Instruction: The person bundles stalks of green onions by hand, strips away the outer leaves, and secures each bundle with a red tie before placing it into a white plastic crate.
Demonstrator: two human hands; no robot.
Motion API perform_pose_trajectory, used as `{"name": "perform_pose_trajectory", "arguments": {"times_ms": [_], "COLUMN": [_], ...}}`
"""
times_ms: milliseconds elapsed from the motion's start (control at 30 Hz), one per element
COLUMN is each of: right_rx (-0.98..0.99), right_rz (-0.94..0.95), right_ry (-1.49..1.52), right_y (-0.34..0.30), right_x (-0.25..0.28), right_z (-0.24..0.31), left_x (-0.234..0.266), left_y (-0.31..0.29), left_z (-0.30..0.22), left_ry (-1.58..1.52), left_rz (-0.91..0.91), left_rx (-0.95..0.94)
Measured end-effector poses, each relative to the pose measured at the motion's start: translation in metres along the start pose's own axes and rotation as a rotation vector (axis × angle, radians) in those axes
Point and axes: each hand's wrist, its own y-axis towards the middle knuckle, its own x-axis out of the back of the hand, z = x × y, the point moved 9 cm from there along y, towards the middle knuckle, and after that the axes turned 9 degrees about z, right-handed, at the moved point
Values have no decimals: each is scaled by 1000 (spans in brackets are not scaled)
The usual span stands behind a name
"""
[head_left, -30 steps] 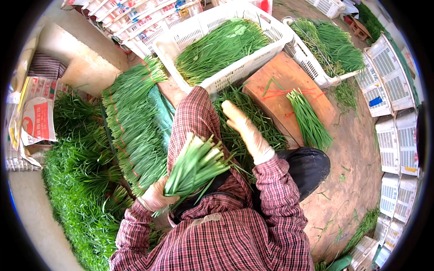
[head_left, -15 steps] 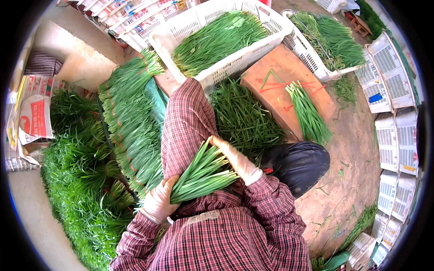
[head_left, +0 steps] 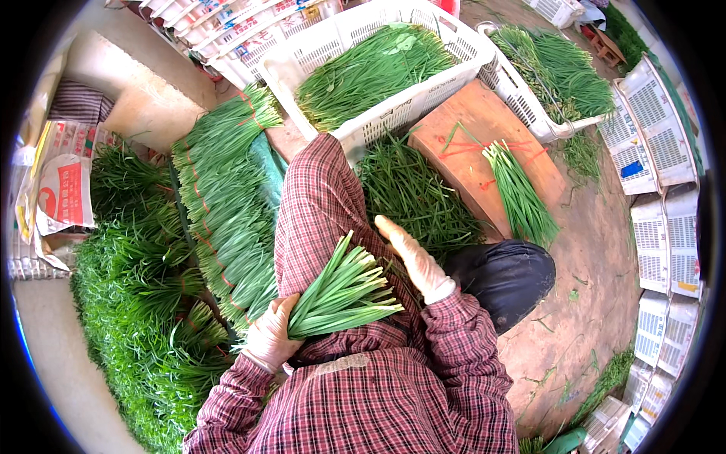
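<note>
My gloved left hand [head_left: 273, 333] is closed round a loose bunch of garlic chives [head_left: 340, 295] above my lap. The pale cut ends fan out unevenly towards the upper right. Apart from the bunch, my gloved right hand [head_left: 414, 261] is held flat with its fingers stretched out and nothing in it. Just beyond it, a heap of loose chives [head_left: 416, 193] lies between my knees. On the orange-brown wooden block [head_left: 469, 121] rests a smaller bunch of chives [head_left: 522, 193], lying over red ties [head_left: 488, 145].
Ahead stands a white crate [head_left: 401, 106] holding chives, with another filled crate [head_left: 522, 106] to its right. Red-tied bunches [head_left: 219, 204] lie in a row at left, beside a big pile of greens [head_left: 128, 303]. White crates [head_left: 665, 234] line the right side.
My right hand has come away from the cut ends of the bunch, moving right. The left hand keeps its hold. The whole view has shifted slightly.
</note>
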Motion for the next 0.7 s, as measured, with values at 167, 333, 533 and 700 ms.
{"name": "perform_pose_trajectory", "arguments": {"times_ms": [167, 333, 533, 700], "right_rx": [-146, -162, -306, -358], "right_rz": [52, -13, -31, 147], "right_ry": [-47, -1017, -1074, -1034], "right_y": [-24, -53, -81, -75], "right_x": [13, 31, 35, 6], "right_z": [-7, -12, -3, -4], "left_x": [-8, -15, -35, -25], "left_y": [3, 9, 16, 31], "left_z": [6, 20, 22, -18], "left_ry": [4, -158, -1220, -1541], "left_rz": [-48, -14, 336, 430], "left_rx": [-25, -1, 226, 231]}}
